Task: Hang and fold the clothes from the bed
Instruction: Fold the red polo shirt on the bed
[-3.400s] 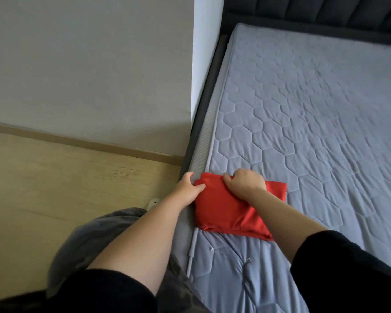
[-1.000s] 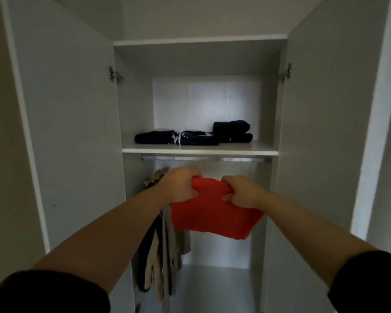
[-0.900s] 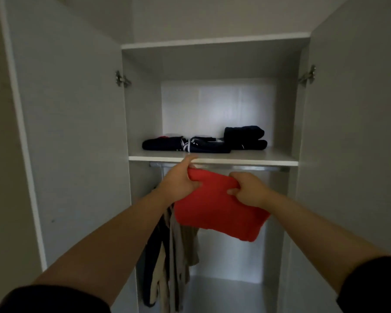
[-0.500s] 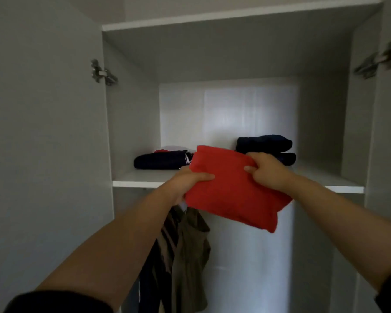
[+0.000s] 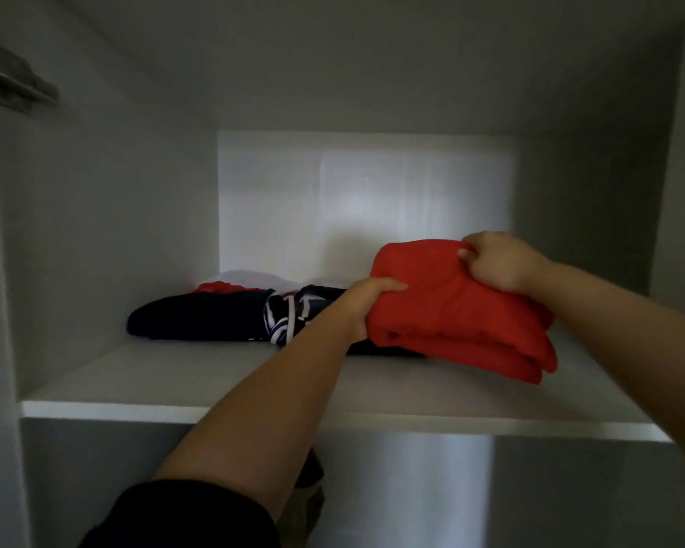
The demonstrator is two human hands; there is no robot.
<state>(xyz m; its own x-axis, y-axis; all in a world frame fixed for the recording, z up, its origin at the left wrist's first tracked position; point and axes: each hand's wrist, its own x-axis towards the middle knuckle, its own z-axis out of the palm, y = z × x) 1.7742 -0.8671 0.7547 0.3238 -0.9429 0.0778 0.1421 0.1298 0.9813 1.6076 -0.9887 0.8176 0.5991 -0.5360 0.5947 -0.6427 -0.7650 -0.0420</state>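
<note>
A folded red garment (image 5: 451, 310) is inside the wardrobe, over the right part of the white shelf (image 5: 214, 385). My left hand (image 5: 364, 306) grips its left edge, thumb on top. My right hand (image 5: 499, 263) pinches its far upper corner. The red garment covers the dark pile that lay on the right. Whether it rests fully on that pile I cannot tell.
Folded dark navy clothes with white stripes (image 5: 222, 314) lie at the shelf's left middle, with white and red cloth (image 5: 238, 280) behind them. A door hinge (image 5: 12, 81) juts out at upper left. Hanging clothes (image 5: 309, 484) show below the shelf.
I carried the red garment from the bed to the wardrobe, lifted it from below the shelf edge up and forward into the shelf, to the right. The view has closed in on the shelf.
</note>
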